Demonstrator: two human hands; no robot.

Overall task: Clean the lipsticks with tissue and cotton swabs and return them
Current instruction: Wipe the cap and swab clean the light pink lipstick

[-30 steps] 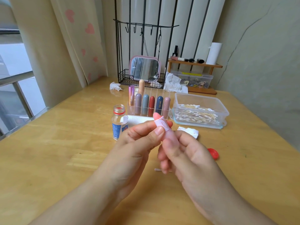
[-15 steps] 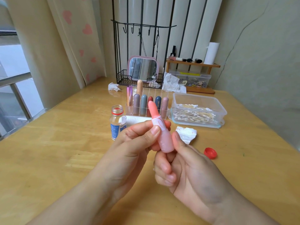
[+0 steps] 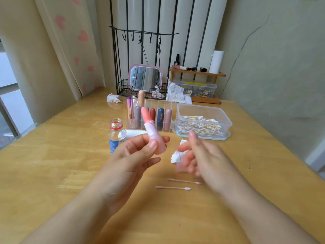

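My left hand (image 3: 133, 155) pinches a pink lipstick (image 3: 154, 136) by its base, upright, with the coral bullet extended. My right hand (image 3: 202, 155) is blurred and hovers apart to the right with fingers spread, over a crumpled tissue (image 3: 176, 155). A small blurred pink piece (image 3: 181, 167) lies by its fingertips; contact cannot be told. Two used cotton swabs (image 3: 184, 181) lie on the table below the hands. A clear organizer (image 3: 165, 103) behind holds several capped lipsticks.
An open small bottle (image 3: 116, 132) and a white roll (image 3: 133, 133) stand left of the organizer. A clear box of cotton swabs (image 3: 204, 110) sits to the right. Behind are a mirror (image 3: 145, 78), crumpled tissues (image 3: 113, 98) and a wooden shelf (image 3: 197, 73).
My right hand let go of the lipstick base and swung right over the tissue. The left hand alone now holds the lipstick. Two swabs came into sight on the table.
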